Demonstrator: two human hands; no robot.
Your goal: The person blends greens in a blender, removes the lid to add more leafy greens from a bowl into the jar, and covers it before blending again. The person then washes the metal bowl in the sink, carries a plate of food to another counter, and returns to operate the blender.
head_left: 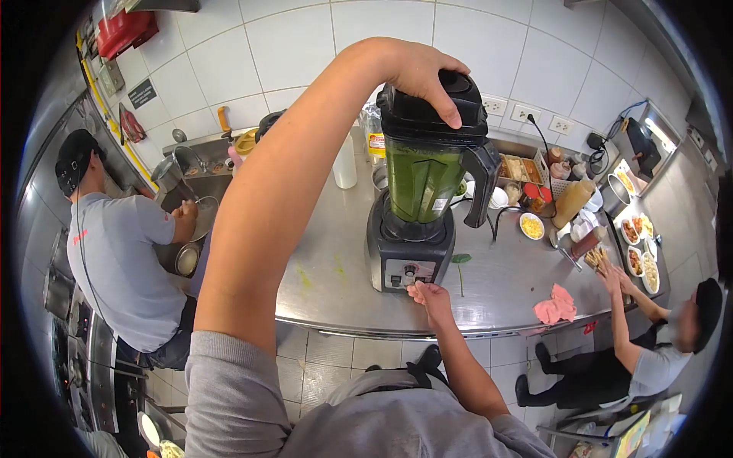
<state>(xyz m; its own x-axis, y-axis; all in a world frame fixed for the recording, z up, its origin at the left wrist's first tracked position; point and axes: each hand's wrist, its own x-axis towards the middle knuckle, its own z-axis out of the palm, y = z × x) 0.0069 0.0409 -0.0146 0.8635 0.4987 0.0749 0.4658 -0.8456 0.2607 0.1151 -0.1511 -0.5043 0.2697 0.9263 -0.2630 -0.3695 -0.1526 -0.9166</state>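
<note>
A black blender (408, 252) stands upright on the steel counter, its clear jug (420, 179) filled with thick green liquid. My left hand (416, 72) is closed over the blender lid (435, 114), with the thumb lying down its front side. Low at the blender's front, my right hand (431, 300) has its fingers curled together at the lower right of the control panel (408, 272). Whatever those fingertips press or pinch is hidden. The jug's handle (481, 187) points to the right. A green leaf with a long stem (461, 263) lies beside the base.
A pink cloth (556, 304) lies near the counter's (343, 298) front edge. Sauce bottles (573, 202), a bowl of yellow food (531, 226) and filled dishes (632, 230) stand on the right. One co-worker (126, 252) works at the sink; another (641, 343) handles food at the right end.
</note>
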